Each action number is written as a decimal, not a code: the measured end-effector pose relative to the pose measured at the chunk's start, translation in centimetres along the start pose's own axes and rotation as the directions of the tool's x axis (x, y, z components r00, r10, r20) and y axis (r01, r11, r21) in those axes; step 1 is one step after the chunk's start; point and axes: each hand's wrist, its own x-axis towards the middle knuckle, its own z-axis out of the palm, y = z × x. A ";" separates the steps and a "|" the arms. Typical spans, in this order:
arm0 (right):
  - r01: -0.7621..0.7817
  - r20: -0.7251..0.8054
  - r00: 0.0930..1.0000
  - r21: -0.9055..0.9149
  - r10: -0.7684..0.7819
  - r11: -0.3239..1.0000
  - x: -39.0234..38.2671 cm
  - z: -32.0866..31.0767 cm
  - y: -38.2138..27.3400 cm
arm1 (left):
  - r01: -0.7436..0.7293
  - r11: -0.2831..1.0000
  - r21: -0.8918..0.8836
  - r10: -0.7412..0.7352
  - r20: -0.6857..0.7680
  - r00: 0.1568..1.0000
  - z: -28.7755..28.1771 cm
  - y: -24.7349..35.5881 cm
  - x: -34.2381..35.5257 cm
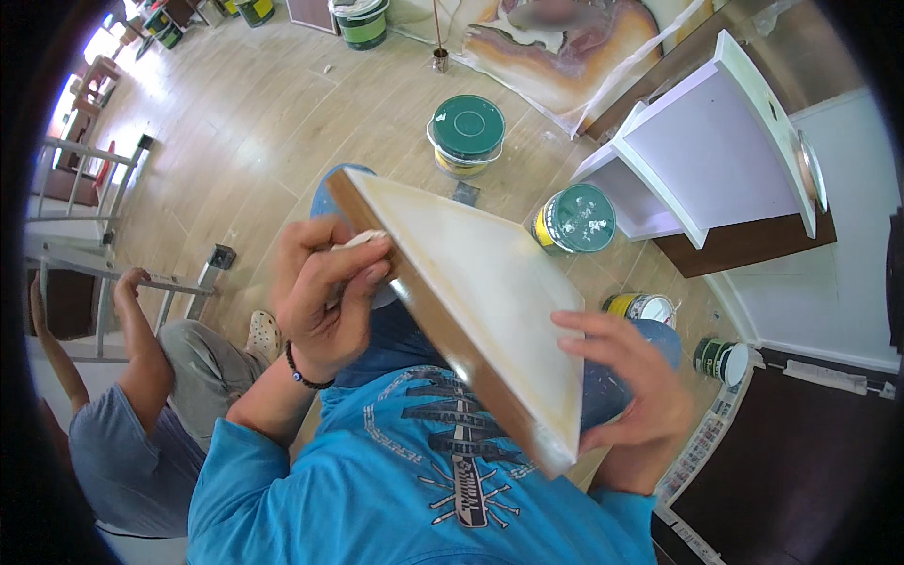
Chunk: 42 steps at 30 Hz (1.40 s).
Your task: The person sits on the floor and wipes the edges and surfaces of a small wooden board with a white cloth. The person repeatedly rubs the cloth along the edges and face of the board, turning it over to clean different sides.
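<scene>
Fingers of the right hand (626,391) clamp the cream-faced, brown-edged wooden panel (471,292) steady on the lap, while the left hand (325,301) pinches a pale sanding scrap (363,240) against its edge.

A cream-white panel (476,282) with a dark brown edge sits between a left hand (325,301) pressing an off-white pad (356,242) and a right hand (626,386). The shirt (377,480) is bright blue with a grey-and-black print. Green-lidded paint cans (468,129) with yellow sides dot pale wood-grain flooring (254,122); a cabinet (706,160) shows white over dark brown.
</scene>
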 end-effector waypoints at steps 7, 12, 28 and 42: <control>-0.009 -0.576 0.809 -0.211 -0.117 0.977 -3.8 5.7 2.6 | -0.076 0.994 -0.080 0.076 0.003 0.997 3.8 1.3 4.7; -0.105 -0.767 0.638 -0.173 -0.067 0.979 -1.4 4.5 3.2 | -0.074 0.980 -0.186 0.031 -0.225 0.974 4.9 -1.0 7.2; -0.037 -0.876 0.481 0.032 0.045 0.999 5.1 -0.1 5.9 | 0.634 0.163 -0.756 -0.681 0.379 0.627 12.3 -15.2 7.3; -0.038 -0.891 0.451 0.039 0.052 0.999 6.1 -1.5 7.3 | 0.476 -0.088 -0.875 -0.854 0.313 0.416 12.5 -20.6 5.9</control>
